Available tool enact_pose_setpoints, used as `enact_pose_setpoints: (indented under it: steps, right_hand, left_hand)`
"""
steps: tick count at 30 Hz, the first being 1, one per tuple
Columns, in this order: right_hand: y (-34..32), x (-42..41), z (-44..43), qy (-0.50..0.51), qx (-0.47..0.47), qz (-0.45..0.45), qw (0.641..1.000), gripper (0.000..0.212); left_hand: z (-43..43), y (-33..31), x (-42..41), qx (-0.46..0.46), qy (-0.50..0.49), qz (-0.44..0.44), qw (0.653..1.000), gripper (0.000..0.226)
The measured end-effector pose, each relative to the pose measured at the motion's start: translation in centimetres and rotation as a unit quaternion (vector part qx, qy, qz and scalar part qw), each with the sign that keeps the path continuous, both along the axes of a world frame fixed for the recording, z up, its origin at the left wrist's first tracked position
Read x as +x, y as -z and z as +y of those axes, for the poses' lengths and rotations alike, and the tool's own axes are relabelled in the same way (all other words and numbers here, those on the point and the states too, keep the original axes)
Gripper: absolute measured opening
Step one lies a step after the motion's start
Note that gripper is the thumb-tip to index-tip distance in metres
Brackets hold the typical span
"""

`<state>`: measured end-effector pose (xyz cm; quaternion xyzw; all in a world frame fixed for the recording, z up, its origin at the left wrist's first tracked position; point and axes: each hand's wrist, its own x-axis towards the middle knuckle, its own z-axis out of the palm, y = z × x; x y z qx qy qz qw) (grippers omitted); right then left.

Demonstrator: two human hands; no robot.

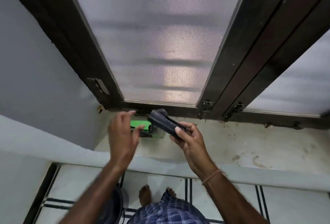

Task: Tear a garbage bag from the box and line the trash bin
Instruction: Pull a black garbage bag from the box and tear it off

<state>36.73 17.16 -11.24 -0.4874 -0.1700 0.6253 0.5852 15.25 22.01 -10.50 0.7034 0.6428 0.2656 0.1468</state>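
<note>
On windowsill (223, 145): one green box (142, 127) under spread-open left hand (123, 134); right hand (187, 139) grips one black bag roll (165, 122).

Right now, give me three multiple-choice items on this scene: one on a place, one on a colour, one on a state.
1. Where does the box sit?
A. on the window sill by the frame
B. on the floor
C. in the trash bin

2. What colour is the box?
A. red
B. green
C. white

3. What is the right hand doing?
A. hanging empty
B. pressing on the mesh
C. gripping the black bag roll

Answers: 1 A, it rests on the sill just below the dark window frame. 2 B, its top face is bright green. 3 C, thumb and fingers close around the roll's near end, while the left hand hovers open over the box.
</note>
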Motion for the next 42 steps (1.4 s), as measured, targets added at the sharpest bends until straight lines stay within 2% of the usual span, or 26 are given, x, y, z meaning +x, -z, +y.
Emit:
enact_pose_setpoints:
  steps: [1,2,4,5,9,11,15,19,22,24,25,27,28,32,36,39,42]
  right_hand:
    - [-0.3,-0.6,0.1,-0.002,0.001,0.014,1.0,0.024]
    - [-0.6,-1.4,0.2,-0.014,0.004,0.016,1.0,0.025]
    - [-1.0,-2.4,0.2,-0.051,0.013,-0.034,0.998,0.026]
    - [-1.4,-2.9,0.2,-0.068,0.018,-0.077,0.995,0.027]
    - [-2.5,-3.4,0.9,-0.09,0.031,-0.176,0.98,0.025]
    - [-2.5,-3.6,1.3,-0.093,0.021,-0.206,0.974,0.023]
    - [-2.8,-3.9,1.8,-0.106,-0.051,-0.144,0.983,0.026]
    - [-3.3,-3.8,2.4,-0.07,-0.095,-0.139,0.983,0.018]
    - [-4.4,-4.9,2.3,-0.042,-0.071,-0.113,0.99,0.026]
    - [-5.1,-5.3,1.9,-0.076,-0.035,-0.119,0.989,0.03]
    - [-5.1,-5.6,1.7,-0.114,-0.012,-0.172,0.978,0.03]
    - [-4.9,-6.3,1.3,-0.175,0.023,-0.316,0.932,0.025]
    - [-4.5,-6.7,1.1,-0.18,0.029,-0.351,0.918,0.024]
    - [-5.6,-8.4,1.0,-0.09,-0.017,-0.277,0.957,0.031]
    - [-5.9,-9.6,0.8,-0.066,-0.048,-0.252,0.964,0.025]
    - [-7.0,-10.6,-0.3,-0.124,-0.063,-0.23,0.963,0.025]
    - [-8.0,-11.8,-1.4,-0.187,-0.054,-0.261,0.945,0.028]
  left_hand:
    - [-0.9,-0.8,1.8,-0.055,-0.003,-0.119,0.991,0.052]
    - [-1.4,-1.4,3.2,-0.138,-0.011,-0.263,0.955,0.051]
    - [-1.9,-2.1,5.1,-0.236,-0.047,-0.477,0.845,0.051]
    - [-1.8,-2.2,5.3,-0.242,-0.062,-0.52,0.817,0.048]
    - [-2.1,-2.6,4.1,-0.273,-0.018,-0.562,0.78,0.039]
    - [-2.8,-2.2,3.5,-0.306,-0.013,-0.594,0.744,0.044]
    - [-3.5,-1.7,3.1,-0.339,-0.057,-0.653,0.675,0.058]
    - [-3.7,-1.6,1.9,-0.351,-0.071,-0.654,0.666,0.053]
    - [-3.6,-2.1,0.9,-0.362,-0.066,-0.642,0.672,0.053]
    - [-3.5,-2.4,0.4,-0.361,-0.055,-0.64,0.676,0.052]
    - [-3.4,-2.5,-0.1,-0.36,-0.051,-0.638,0.679,0.052]
    - [-3.3,-2.6,-1.0,-0.357,-0.05,-0.633,0.685,0.053]
    - [-3.2,-2.7,-1.6,-0.36,-0.048,-0.631,0.685,0.054]
    - [-3.3,-3.2,-3.6,-0.366,-0.039,-0.644,0.67,0.048]
    - [-3.4,-3.1,-5.4,-0.367,-0.029,-0.643,0.671,0.05]
    - [-3.8,-3.4,-6.3,-0.373,-0.005,-0.634,0.677,0.052]
    - [-4.1,-3.5,-7.1,-0.384,0.017,-0.623,0.681,0.05]
